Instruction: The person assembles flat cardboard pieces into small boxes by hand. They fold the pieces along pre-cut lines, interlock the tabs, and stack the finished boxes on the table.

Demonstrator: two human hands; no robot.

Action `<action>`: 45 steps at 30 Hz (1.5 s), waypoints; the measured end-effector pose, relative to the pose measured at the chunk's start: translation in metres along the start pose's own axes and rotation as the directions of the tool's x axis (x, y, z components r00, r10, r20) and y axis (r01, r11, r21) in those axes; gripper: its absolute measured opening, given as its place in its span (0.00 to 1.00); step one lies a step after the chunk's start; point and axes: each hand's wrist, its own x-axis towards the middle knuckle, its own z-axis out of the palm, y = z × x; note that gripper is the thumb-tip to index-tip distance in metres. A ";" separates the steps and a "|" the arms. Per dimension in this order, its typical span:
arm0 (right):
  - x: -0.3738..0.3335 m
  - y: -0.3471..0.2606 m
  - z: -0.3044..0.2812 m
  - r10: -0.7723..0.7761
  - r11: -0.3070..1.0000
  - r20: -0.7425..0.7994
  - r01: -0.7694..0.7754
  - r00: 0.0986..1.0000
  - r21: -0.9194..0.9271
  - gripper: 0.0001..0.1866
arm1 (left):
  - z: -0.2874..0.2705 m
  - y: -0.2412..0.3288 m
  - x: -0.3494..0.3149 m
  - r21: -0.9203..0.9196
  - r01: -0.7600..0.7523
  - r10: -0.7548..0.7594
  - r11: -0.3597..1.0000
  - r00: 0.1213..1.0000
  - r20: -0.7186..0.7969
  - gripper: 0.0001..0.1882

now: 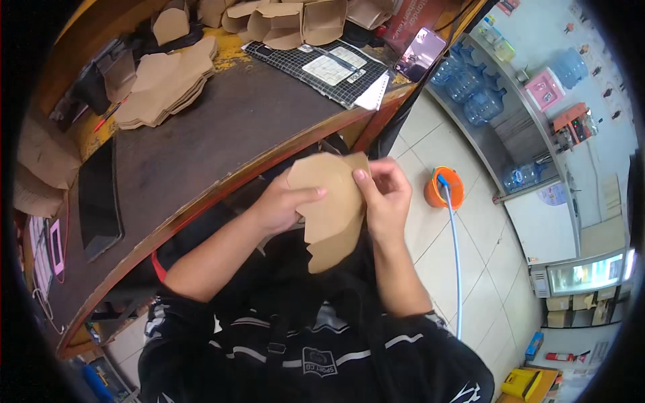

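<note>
Over my lap, off the edge of the table, I hold a brown cardboard cut-out (pixel 329 201) with notched edges, bent along a fold at its right and lower part. My left hand (pixel 281 205) grips its left side, thumb lying on top and fingers beneath. At the upper right, my right hand (pixel 386 195) pinches a folded flap between thumb and fingers. A stack of similar flat cardboard cut-outs (pixel 168 84) lies on the table at the upper left. Folded cardboard pieces (pixel 275 25) stand along the table's far side.
The dark-topped table (pixel 228 127) has a wooden edge in front of me. On it lie a gridded black clipboard (pixel 322 70), a phone (pixel 421 54) and a red pen (pixel 107 117). An orange bucket (pixel 435 191) with a blue-handled mop stands on the tiled floor; water jugs (pixel 470 87) fill a shelf.
</note>
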 end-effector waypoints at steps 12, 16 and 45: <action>0.000 0.056 -0.030 -0.003 0.874 0.513 0.251 0.858 -0.416 0.16 | -0.039 -0.039 0.015 0.606 0.050 0.033 0.794 0.992 -0.124 0.12; -0.016 0.068 -0.026 0.202 0.945 0.496 -0.036 0.845 -0.324 0.12 | -0.043 -0.055 0.010 0.688 0.120 0.001 0.716 0.985 -0.173 0.13; -0.037 0.080 -0.028 0.183 0.675 0.637 0.376 0.749 -0.635 0.09 | -0.071 -0.072 0.008 0.467 0.203 -0.181 0.861 0.979 -0.093 0.11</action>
